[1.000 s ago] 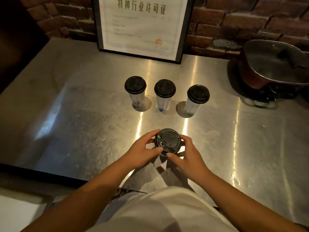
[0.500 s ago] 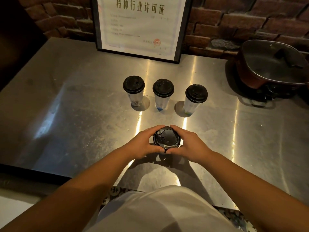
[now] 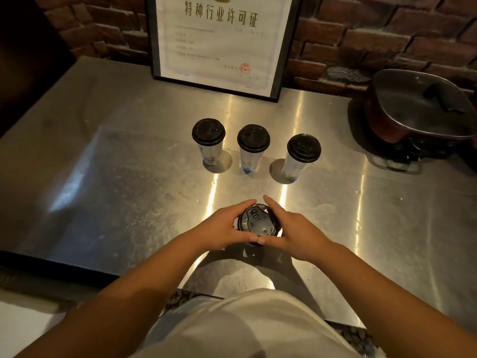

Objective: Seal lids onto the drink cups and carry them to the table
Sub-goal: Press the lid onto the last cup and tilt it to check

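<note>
A drink cup with a black lid stands near the front of the steel table. My left hand curls round the lid's left side and my right hand curls round its right side. Both thumbs meet on the lid's near rim. The cup body below is hidden by my hands. Farther back stand three clear cups with black lids in a row: the left cup, the middle cup and the right cup.
A framed certificate leans against the brick wall at the back. A dark red pot with a lid sits at the back right. The table's front edge runs just ahead of my white shirt.
My hands have closed in tighter round the lid, with both thumbs now meeting on its near rim. The lidded cup sits slightly farther from me than before.
</note>
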